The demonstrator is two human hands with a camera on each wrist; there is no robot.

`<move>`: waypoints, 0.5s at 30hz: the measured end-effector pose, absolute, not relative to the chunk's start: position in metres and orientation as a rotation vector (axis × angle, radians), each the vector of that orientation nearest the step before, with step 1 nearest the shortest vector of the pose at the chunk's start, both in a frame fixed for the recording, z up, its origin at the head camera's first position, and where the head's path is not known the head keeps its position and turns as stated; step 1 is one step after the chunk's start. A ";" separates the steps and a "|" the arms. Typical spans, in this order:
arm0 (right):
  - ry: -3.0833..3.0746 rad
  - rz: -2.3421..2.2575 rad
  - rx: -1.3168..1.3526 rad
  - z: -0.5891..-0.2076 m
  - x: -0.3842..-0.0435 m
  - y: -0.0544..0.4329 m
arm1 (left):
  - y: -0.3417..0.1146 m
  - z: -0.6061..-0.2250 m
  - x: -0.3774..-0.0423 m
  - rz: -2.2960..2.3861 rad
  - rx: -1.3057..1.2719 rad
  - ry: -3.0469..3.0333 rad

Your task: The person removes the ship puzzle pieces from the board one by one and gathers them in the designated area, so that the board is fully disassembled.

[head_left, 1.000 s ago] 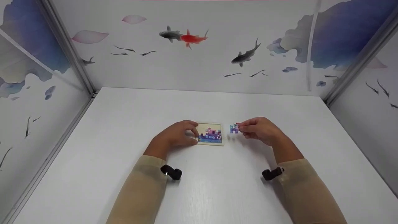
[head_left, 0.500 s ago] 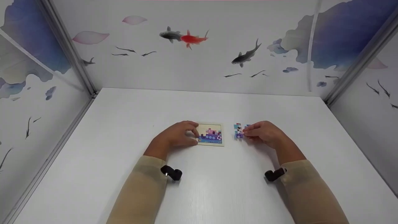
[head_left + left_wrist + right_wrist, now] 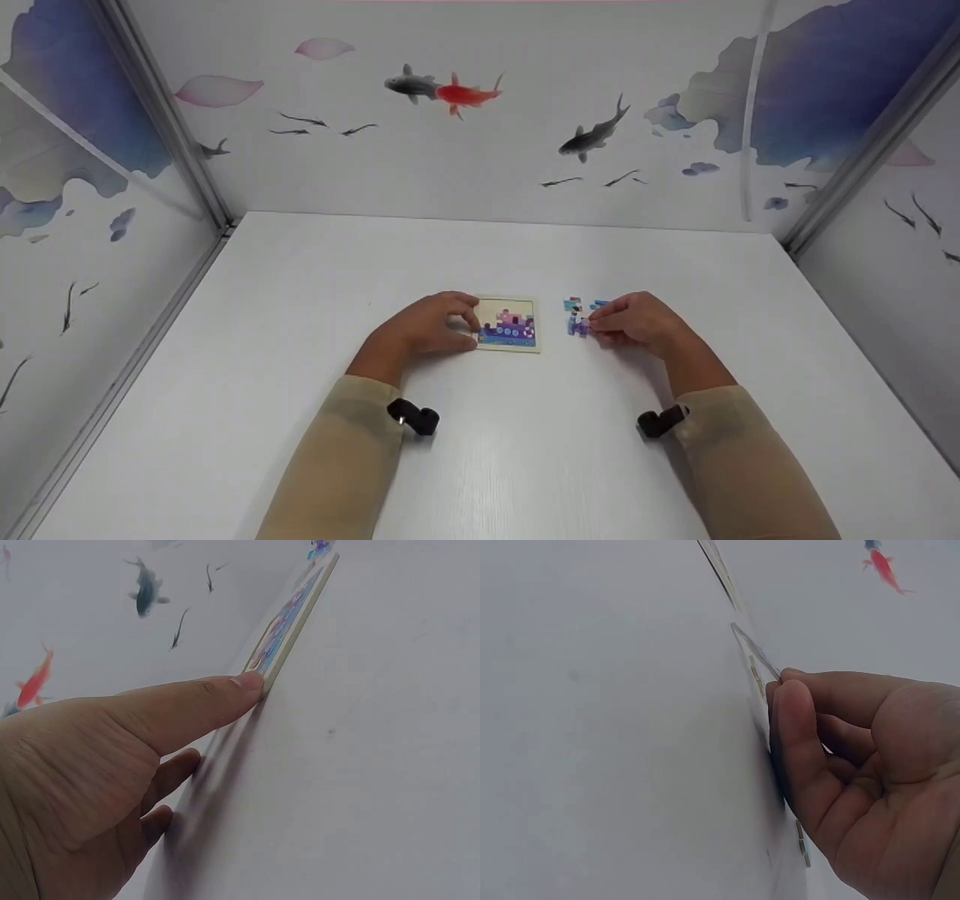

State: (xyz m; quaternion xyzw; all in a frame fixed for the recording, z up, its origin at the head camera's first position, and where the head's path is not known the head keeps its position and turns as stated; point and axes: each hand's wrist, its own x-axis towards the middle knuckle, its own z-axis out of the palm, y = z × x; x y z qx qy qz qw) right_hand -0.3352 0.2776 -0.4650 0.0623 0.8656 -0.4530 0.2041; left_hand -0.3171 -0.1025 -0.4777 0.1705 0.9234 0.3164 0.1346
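Note:
A small square puzzle tray (image 3: 517,304) lies on the table, its lower part filled with joined pieces that picture a purple and pink ship. My left hand (image 3: 427,322) grips the tray's left side, thumb at the near corner and a finger at the far one. In the left wrist view, the thumb presses the edge of the tray (image 3: 300,619). Just right of the tray, my right hand (image 3: 634,322) pinches a blue-purple puzzle piece (image 3: 578,326) low over the table. The right wrist view shows this piece (image 3: 757,654) tilted, edge-on, between thumb and index finger.
Loose puzzle pieces (image 3: 572,303) lie beside the right fingers, one (image 3: 598,304) partly hidden behind them. A white table (image 3: 480,442) extends around the hands. Panels with painted fish (image 3: 466,94) enclose its back and sides.
With a puzzle piece in its fingers, my right hand has shifted slightly right and nearer, away from the tray. Over the last half second that piece has tilted a little. My left hand stays put.

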 end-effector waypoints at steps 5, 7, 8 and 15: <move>2.432 -1.236 0.151 -0.463 -0.333 0.275 | -0.103 -0.478 -0.318 0.923 0.507 2.672; 2.433 -1.238 0.149 -0.462 -0.333 0.274 | -0.103 -0.479 -0.318 0.932 0.515 2.667; 2.435 -1.237 0.150 -0.462 -0.333 0.274 | -0.104 -0.479 -0.319 0.937 0.518 2.664; 2.461 -1.229 0.183 -0.465 -0.334 0.272 | -0.105 -0.480 -0.320 0.939 0.530 2.657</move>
